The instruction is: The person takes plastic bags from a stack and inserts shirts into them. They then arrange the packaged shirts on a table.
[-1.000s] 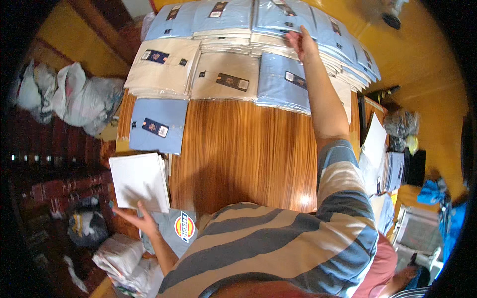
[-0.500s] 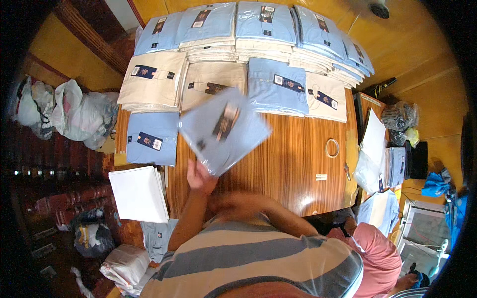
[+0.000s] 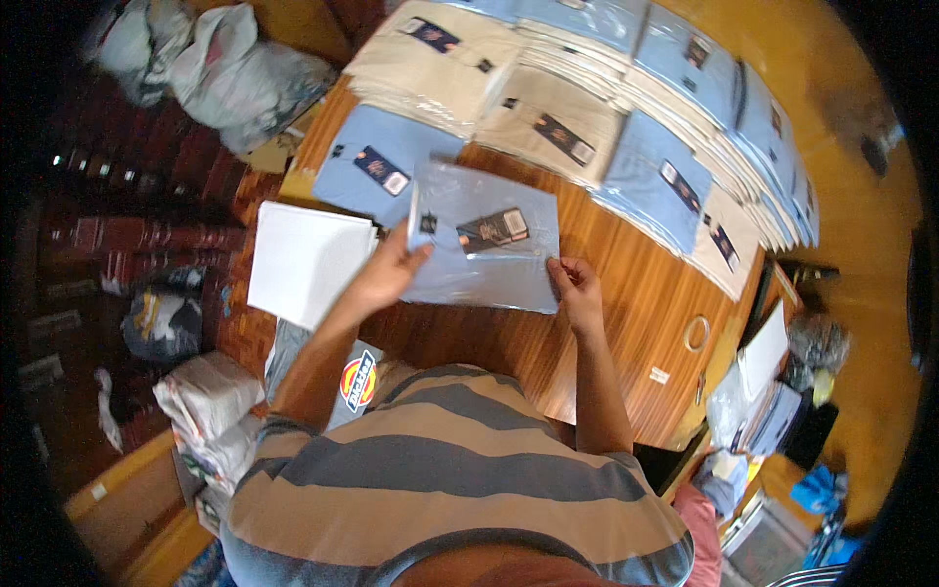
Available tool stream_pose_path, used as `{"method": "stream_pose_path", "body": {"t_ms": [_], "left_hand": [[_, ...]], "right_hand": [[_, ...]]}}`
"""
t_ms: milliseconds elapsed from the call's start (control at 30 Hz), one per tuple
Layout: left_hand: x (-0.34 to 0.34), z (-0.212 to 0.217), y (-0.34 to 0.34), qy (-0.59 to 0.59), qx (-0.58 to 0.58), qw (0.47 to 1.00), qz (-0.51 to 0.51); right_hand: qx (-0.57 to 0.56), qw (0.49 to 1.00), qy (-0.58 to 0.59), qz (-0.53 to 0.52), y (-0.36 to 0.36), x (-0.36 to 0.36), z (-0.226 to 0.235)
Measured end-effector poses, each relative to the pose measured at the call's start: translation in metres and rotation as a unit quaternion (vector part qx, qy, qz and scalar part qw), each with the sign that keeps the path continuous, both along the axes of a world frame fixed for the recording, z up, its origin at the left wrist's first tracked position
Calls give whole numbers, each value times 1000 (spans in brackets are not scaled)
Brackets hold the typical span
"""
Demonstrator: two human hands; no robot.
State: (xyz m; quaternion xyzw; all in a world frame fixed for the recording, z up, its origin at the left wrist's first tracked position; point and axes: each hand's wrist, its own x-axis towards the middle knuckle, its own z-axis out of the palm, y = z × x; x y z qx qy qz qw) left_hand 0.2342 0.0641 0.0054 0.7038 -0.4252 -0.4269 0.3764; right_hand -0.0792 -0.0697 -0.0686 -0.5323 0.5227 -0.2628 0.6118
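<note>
A folded light-blue garment in a clear plastic bag (image 3: 489,279) is held over the near part of the wooden table, with a dark hang tag showing through the film. My left hand (image 3: 389,269) grips its left edge, thumb on top. At its lower right edge my right hand (image 3: 577,284) pinches the plastic between thumb and fingers. Just behind its left corner lies another bagged blue garment (image 3: 362,161), flat on the table. Beyond stand stacks of bagged garments, among them a cream one (image 3: 553,122) and a blue one (image 3: 655,176).
White sheets (image 3: 303,259) are stacked at the table's left edge. A tape roll (image 3: 696,334) and a small white label (image 3: 659,375) rest on the wooden table (image 3: 626,323) to the right. Plastic bags (image 3: 235,78) sit at the far left, and a person's red clothing (image 3: 696,519) shows lower right.
The bagged garment has come nearer and turned roughly level. My right hand, blurred near my body before, now holds its right side. The view has turned, shifting the table scene.
</note>
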Motion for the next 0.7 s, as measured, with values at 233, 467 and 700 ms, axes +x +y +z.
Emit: {"method": "stream_pose_path", "body": {"t_ms": [233,467,700], "left_hand": [[188,26,-6,-146,24,985,86],[233,-60,-46,-339,34,939,36],[235,-78,-30,-288,16,956,54]], "right_hand": [[38,978,-189,83,8,177,50],[-3,990,-25,139,2,212,-31],[-192,970,112,101,-36,91,40]]}}
